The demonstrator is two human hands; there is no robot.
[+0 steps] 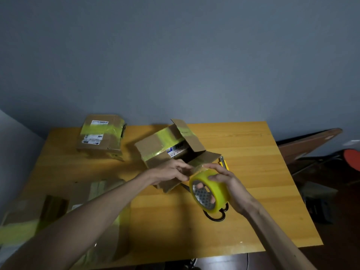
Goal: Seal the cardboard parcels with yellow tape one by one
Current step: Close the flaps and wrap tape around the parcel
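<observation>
The far-left parcel and the near-left parcel look taped, while the centre parcel on the table gapes open, unsealed, the right hand gripping the yellow tape roll and the left hand pinching its free end beside it

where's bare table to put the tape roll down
Bare table right of the utility knife and scissors, and along the near edge, this side of the roll. Left side is crowded: open box, sealed parcel, taped cardboard.
</observation>
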